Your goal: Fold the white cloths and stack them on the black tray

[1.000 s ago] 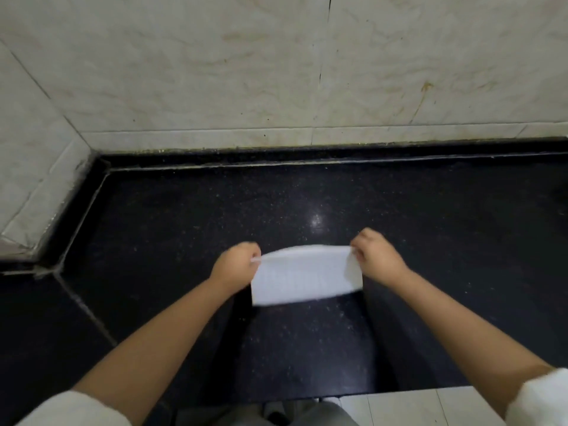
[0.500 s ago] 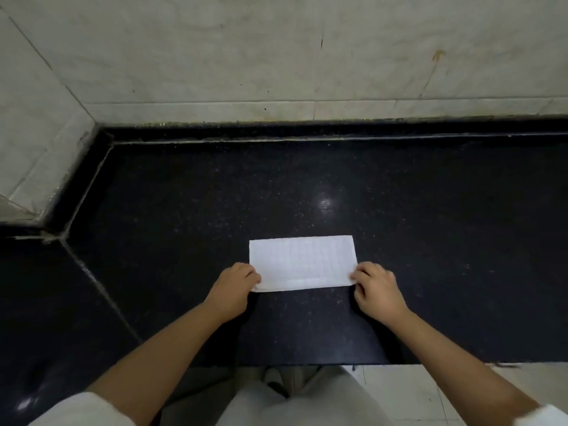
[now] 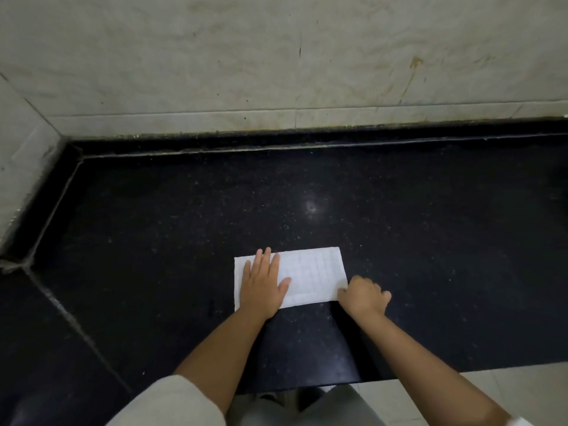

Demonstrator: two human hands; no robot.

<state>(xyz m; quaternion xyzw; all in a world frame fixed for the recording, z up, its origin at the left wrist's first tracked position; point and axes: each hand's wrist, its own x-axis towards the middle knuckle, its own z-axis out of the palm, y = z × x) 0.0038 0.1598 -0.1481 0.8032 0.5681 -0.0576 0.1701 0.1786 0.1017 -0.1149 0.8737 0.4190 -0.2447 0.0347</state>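
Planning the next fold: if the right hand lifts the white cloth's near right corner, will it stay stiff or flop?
The white cloth would probably flop: it looks thin and lies flat on the black counter. It seems light; the left hand pressing flat likely stops sliding while the right hand pinches.

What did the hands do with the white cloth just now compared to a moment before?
The folded white rectangular cloth, held up in the air by both hands a second ago, now lies flat on the black speckled stone counter. The left hand let go of its corner and now presses flat on the cloth's left half. The right hand stayed curled at the near right corner. The cloth is as folded as before.
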